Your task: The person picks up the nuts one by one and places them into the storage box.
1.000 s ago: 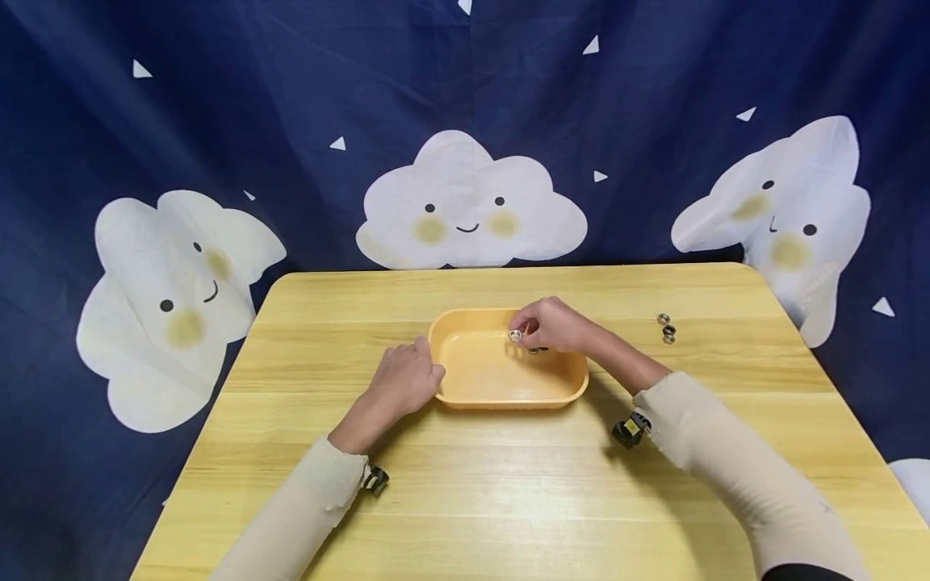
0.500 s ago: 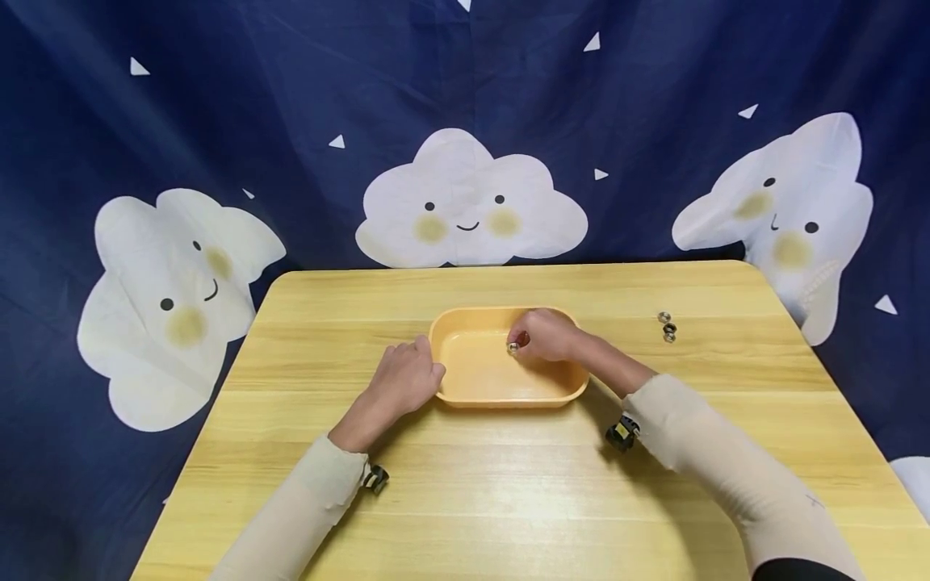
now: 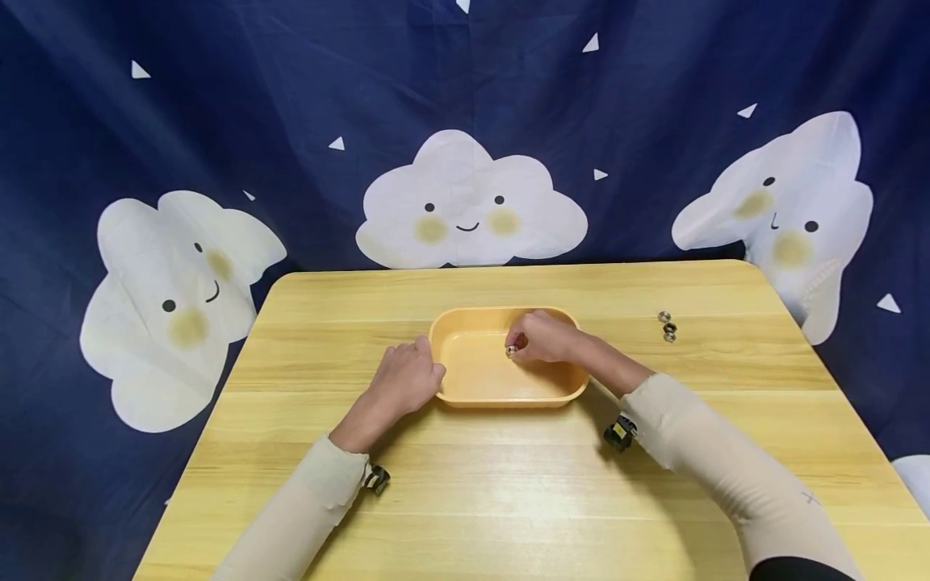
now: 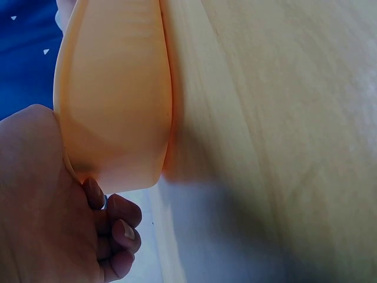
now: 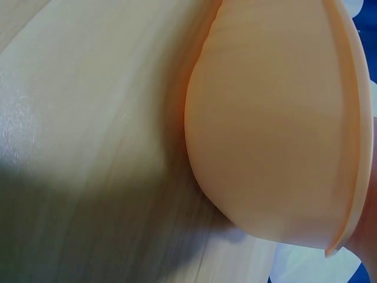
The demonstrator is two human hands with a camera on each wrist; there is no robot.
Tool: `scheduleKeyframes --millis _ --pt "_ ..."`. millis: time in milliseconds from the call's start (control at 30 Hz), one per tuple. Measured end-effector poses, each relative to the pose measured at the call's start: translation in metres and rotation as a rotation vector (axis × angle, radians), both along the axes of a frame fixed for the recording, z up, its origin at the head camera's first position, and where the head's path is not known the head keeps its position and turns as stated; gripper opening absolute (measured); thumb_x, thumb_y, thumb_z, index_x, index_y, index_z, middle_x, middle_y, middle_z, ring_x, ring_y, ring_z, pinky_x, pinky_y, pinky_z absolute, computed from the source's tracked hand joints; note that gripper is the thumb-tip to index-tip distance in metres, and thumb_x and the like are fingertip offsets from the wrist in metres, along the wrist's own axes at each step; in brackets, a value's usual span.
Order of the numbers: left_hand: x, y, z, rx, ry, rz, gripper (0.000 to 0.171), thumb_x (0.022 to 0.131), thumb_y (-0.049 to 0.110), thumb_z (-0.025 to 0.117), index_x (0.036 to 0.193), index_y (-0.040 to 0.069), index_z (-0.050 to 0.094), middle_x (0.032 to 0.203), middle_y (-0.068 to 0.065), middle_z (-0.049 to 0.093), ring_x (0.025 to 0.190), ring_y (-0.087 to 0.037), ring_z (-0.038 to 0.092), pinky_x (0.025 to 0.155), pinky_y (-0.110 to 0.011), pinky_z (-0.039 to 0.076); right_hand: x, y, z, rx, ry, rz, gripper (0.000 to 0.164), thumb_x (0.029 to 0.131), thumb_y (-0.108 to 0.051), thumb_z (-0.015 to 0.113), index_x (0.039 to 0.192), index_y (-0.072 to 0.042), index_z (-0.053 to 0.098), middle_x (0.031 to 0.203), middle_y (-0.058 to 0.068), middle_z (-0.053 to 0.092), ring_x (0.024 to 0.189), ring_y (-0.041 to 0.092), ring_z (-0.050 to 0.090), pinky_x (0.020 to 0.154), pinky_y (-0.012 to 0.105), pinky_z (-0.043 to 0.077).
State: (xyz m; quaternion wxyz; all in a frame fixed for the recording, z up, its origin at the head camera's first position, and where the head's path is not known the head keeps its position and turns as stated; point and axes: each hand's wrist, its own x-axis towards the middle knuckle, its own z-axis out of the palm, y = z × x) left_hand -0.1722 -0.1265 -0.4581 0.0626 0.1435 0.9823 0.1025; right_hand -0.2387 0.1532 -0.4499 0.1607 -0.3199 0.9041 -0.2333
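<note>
Head view shows the right hand pinching a metal nut inside the orange tray on the counter, the left hand gripping the tray's left end, and three more nuts off to the right. Left wrist view shows curled fingers by the rim; in the right wrist view, the tray wall hides the fingers.

The tray sits on the worktop. The left hand is at its left end, the right hand inside its right half with, probably, a nut. More nuts lie right of the tray; behind it hangs a curtain.
</note>
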Motion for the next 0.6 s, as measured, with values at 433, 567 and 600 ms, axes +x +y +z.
scheduleKeyframes --millis 433,567,600 --pt "0.000 0.000 0.000 0.008 -0.019 0.001 0.021 0.100 0.026 0.044 0.087 0.008 0.044 0.071 -0.005 0.050 0.066 -0.025 0.047 0.073 -0.036 0.034 0.002 0.005 0.004 -0.042 -0.009 -0.007 0.024 0.084 -0.012 0.079 0.108 -0.006 0.078 0.102 0.005 0.078 0.092 0.015 0.070 0.086 0.032 0.058" --pt "0.000 0.000 0.000 0.010 -0.018 0.002 0.022 0.100 0.026 0.044 0.087 0.009 0.043 0.071 -0.005 0.050 0.066 -0.025 0.048 0.072 -0.036 0.033 -0.001 0.009 0.010 -0.090 -0.029 -0.038 0.028 0.085 -0.010 0.079 0.112 -0.003 0.076 0.108 0.009 0.077 0.092 0.017 0.071 0.085 0.032 0.058" --pt "0.000 0.000 0.000 0.011 -0.017 0.004 0.022 0.100 0.026 0.044 0.087 0.009 0.043 0.071 -0.006 0.050 0.066 -0.025 0.048 0.073 -0.036 0.033 -0.001 0.010 0.012 -0.098 -0.035 -0.044 0.028 0.085 -0.010 0.079 0.112 -0.003 0.076 0.109 0.010 0.077 0.092 0.016 0.070 0.085 0.032 0.058"
